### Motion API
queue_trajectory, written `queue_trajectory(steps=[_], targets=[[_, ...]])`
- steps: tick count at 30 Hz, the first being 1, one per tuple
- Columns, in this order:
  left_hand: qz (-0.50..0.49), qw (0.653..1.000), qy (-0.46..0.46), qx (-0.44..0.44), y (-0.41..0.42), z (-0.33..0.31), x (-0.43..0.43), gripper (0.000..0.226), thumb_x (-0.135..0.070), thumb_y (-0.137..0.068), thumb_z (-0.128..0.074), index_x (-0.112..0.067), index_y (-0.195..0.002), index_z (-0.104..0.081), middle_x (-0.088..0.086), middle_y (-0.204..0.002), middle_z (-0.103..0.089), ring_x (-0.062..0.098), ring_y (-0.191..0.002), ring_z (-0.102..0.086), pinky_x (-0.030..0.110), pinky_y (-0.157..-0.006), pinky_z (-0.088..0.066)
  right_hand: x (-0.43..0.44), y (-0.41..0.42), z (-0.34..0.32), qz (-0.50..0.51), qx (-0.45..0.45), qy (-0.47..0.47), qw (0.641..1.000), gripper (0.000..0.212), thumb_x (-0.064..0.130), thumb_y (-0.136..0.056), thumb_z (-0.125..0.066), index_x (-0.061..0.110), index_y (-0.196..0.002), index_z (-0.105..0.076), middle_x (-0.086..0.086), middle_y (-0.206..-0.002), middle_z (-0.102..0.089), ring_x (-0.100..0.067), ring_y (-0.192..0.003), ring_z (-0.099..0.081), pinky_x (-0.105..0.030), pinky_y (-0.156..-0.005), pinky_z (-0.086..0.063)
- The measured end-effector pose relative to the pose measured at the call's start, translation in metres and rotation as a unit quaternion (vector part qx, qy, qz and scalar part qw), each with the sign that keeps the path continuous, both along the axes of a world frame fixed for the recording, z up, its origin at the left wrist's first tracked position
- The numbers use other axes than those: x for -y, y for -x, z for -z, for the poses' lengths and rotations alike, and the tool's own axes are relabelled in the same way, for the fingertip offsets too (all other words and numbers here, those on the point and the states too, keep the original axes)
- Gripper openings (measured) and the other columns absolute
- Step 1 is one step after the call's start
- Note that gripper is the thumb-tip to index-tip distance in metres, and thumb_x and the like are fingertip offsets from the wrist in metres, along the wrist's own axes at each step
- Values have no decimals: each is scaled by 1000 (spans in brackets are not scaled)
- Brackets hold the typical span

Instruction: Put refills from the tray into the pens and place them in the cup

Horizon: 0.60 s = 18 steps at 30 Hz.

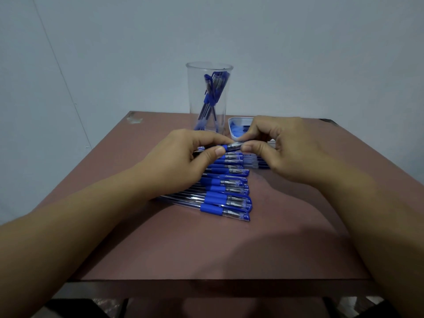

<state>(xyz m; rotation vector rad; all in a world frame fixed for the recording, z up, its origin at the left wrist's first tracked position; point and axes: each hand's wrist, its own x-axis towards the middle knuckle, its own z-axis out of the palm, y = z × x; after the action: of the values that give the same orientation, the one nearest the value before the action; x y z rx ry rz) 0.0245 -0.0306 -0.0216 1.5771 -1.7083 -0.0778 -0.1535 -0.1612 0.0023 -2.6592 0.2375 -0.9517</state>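
Both hands hold one blue pen [230, 147] level above the table. My left hand [190, 157] grips its barrel; my right hand [278, 149] pinches its tip end between thumb and fingers. Below them, several blue-gripped clear pens [226, 199] lie side by side in a row. A tall clear cup [207, 72] stands behind, holding several blue pens upright. A small white tray [238, 121] with blue refills sits to the cup's right, partly hidden by my right hand.
The brown table [206, 249] has its front edge near me and bare surface in front of the pen row. A pale wall rises behind the table. A scuffed patch [134, 118] marks the far left corner.
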Motion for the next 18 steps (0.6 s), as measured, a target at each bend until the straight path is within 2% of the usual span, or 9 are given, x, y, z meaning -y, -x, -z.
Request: queue_trajectory(steps=[3, 6, 8, 10, 12, 16, 18], targets=[[13, 1000, -13, -13, 3, -2, 2, 24, -26, -99, -54, -34, -117, -69, -30, -102, -68, -11, -98, -61, 13, -85, -45, 0, 3, -2, 4, -3, 10, 1000, 5, 17, -85, -69, 15, -90, -70, 31, -72, -58, 8, -75, -60, -6, -67, -42], [1, 1000, -16, 2, 4, 2, 1, 27, -39, -98, -50, -40, -119, -66, -26, -104, -70, -4, -100, -64, 27, -87, -51, 0, 6, -4, 0, -24, -17, 1000, 3, 14, -88, -69, 17, -88, -69, 35, -70, -60, 7, -74, -60, -5, -64, -41], [-37, 999, 12, 31, 5, 4, 0, 30, -48, -93, -48, -43, -118, -64, -22, -95, -71, 0, -90, -66, 35, -79, -55, 0, 5, -3, -5, -39, -54, 998, 12, 15, -89, -68, 26, -83, -65, 37, -73, -61, 4, -69, -59, -7, -61, -41], [-61, 995, 56, 63, 7, 5, 0, 27, -44, -91, -54, -39, -114, -67, -20, -89, -71, 0, -82, -65, 33, -73, -56, 0, 3, -1, 1, -45, -76, 996, 20, 19, -89, -67, 35, -80, -60, 36, -73, -61, 5, -67, -58, -8, -59, -41], [-57, 992, 85, 74, 8, 5, 2, 18, -33, -92, -62, -33, -110, -67, -19, -89, -69, -1, -81, -62, 28, -72, -55, 0, 1, 1, 3, -44, -81, 996, 23, 19, -90, -67, 37, -79, -57, 38, -71, -60, 8, -66, -58, -7, -58, -40], [-44, 996, 60, 54, 9, 4, 3, 19, -23, -95, -61, -32, -110, -67, -24, -85, -64, -1, -78, -62, 22, -70, -51, 1, -3, 4, 8, -49, -81, 995, 28, 15, -91, -65, 37, -80, -54, 43, -71, -58, 14, -69, -57, -5, -61, -38], [-24, 999, 40, 22, 9, 5, 1, 23, -19, -96, -59, -34, -110, -68, -20, -87, -68, -3, -82, -65, 15, -72, -49, 3, -1, 4, 17, -47, -68, 996, 27, 13, -90, -66, 35, -80, -56, 38, -72, -60, 12, -71, -58, -5, -62, -38]])
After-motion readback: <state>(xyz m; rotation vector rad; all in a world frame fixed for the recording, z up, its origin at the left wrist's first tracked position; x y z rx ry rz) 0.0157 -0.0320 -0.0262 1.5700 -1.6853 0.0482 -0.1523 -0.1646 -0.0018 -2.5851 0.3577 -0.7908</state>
